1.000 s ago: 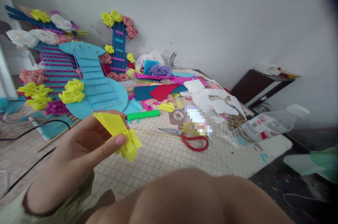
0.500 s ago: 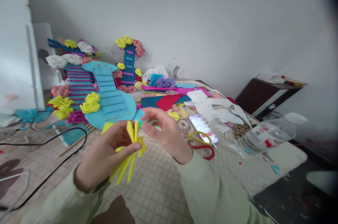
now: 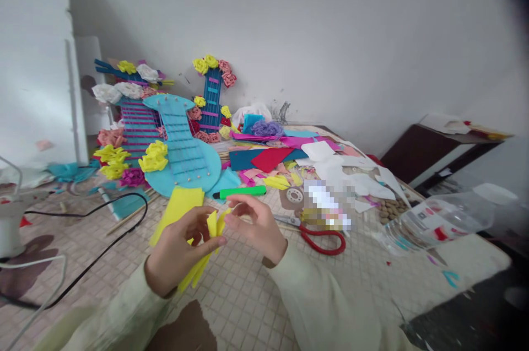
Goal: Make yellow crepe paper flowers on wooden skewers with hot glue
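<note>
My left hand (image 3: 176, 254) is closed around a folded yellow paper piece (image 3: 212, 224), thumb in front and fingers behind. Long narrow yellow strips of it hang below that hand. My right hand (image 3: 258, 230) pinches the upper edge of the same paper between thumb and fingertips. Its other fingers curve above, and the exact fold between the hands is partly covered. Just behind my left hand lies a flat yellow paper sheet (image 3: 182, 205). A green marker (image 3: 243, 192) with a black tip rests beyond my right hand. Red-handled scissors (image 3: 324, 242) lie to the right of it.
Guitar-like paper crafts, one light blue (image 3: 185, 158), stand at the back left with paper flowers (image 3: 152, 157). Coloured paper scraps (image 3: 273, 159) cover the back. A pixelated phone (image 3: 326, 205), a clear plastic bottle (image 3: 442, 219) and a brown cabinet (image 3: 405, 150) are rightward. A black cord (image 3: 144, 210) runs left.
My right hand has come down to the yellow paper and now pinches its edge. The paper's upper ends are gathered between both hands. The view has turned slightly left.
</note>
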A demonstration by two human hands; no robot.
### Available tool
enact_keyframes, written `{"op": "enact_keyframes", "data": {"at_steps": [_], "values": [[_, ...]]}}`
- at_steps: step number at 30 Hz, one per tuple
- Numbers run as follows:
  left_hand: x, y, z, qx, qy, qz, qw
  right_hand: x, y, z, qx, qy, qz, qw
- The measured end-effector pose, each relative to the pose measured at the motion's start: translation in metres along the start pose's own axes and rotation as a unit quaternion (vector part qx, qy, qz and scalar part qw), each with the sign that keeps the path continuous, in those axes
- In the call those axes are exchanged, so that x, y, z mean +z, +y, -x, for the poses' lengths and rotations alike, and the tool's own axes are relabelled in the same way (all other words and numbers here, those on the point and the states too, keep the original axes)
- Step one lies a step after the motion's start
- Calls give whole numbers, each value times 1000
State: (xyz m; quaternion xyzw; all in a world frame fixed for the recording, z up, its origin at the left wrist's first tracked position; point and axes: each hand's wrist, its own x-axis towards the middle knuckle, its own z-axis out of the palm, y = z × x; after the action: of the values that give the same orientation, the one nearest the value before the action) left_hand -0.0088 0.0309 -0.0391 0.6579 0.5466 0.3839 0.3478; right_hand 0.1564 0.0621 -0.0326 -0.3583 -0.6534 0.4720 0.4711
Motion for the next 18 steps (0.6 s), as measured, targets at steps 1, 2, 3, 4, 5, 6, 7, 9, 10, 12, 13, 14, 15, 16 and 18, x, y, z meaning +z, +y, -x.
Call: {"op": "enact_keyframes", "data": {"at_steps": [1, 2, 3, 4, 5, 6, 7, 9, 10, 12, 13, 14, 15, 16, 18], "values": [[0, 1, 0, 3, 1, -26, 1000, -1, -2, 0, -55, 22, 59, 996], [1, 2, 0, 9, 5, -50, 999, -1, -5, 0, -111, 30, 123, 986], [1, 4, 1, 17, 10, -71, 997, -1, -7, 1, -160, 25, 185, 969], [1, 6, 1, 25, 15, -92, 995, -1, -10, 1, -197, 11, 240, 951], [1, 8, 1, 33, 21, -113, 993, 0, -13, 1, -221, -5, 284, 933], [2, 11, 2, 39, 27, -131, 990, 2, -15, 1, -233, -16, 317, 919], [2, 12, 2, 45, 33, -146, 988, 4, -16, 1, -237, -22, 339, 910], [3, 14, 3, 50, 41, -160, 985, 6, -18, 1, -230, -19, 349, 908], [3, 15, 3, 52, 44, -163, 984, 7, -19, 1, -222, -11, 342, 913], [3, 14, 3, 57, 39, -165, 984, 6, -21, -2, -204, 13, 310, 929], [3, 13, 3, 58, 34, -165, 984, 3, -23, -4, -196, 29, 291, 936], [3, 11, 3, 58, 27, -163, 985, -1, -24, -6, -190, 48, 270, 943], [2, 10, 3, 55, 20, -161, 985, -6, -27, -8, -186, 71, 250, 948], [2, 9, 3, 50, 15, -154, 987, -13, -29, -10, -182, 95, 231, 951], [-1, 8, 3, 29, 5, -132, 991, -32, -36, -12, -169, 150, 201, 953]]}}
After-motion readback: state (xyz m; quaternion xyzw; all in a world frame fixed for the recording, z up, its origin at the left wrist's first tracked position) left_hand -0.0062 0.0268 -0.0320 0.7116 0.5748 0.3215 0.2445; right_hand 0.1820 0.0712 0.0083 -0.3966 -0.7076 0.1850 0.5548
